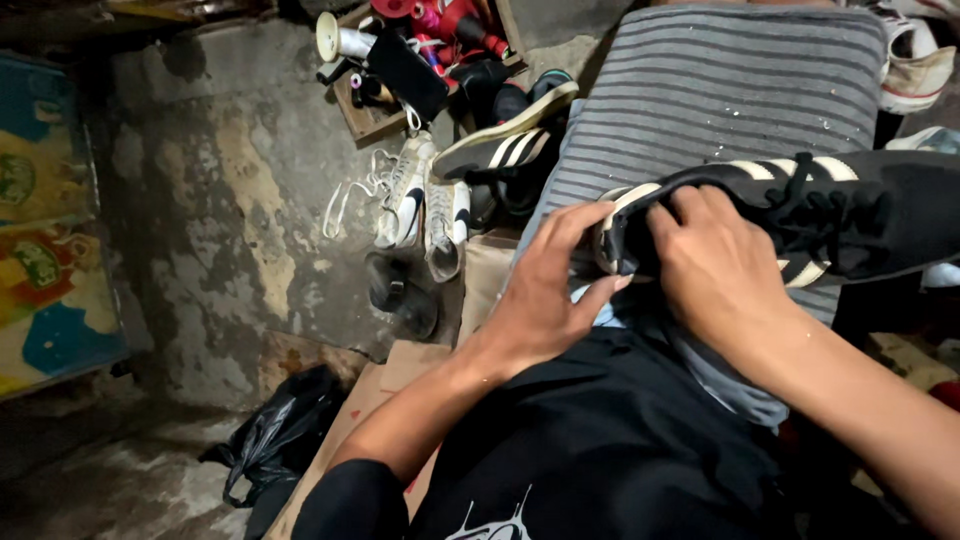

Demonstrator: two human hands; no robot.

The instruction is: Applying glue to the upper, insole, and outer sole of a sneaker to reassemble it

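Note:
A black shoe (850, 215) with white stripes and black laces lies across my lap on a grey striped cloth (720, 90). My right hand (720, 265) presses down on the shoe's toe end, fingers curled over its top. My left hand (545, 290) grips the pale rubber toe edge from the left, thumb under and fingers stretched over it. Both hands meet at the toe of the same shoe.
A pair of white sneakers (425, 205) with loose laces lies on the worn concrete floor, with a black striped shoe (505, 150) and a dark sandal (400, 290) nearby. A wooden box (380, 110) holds spools and tools. A black plastic bag (275, 440) sits lower left beside cardboard.

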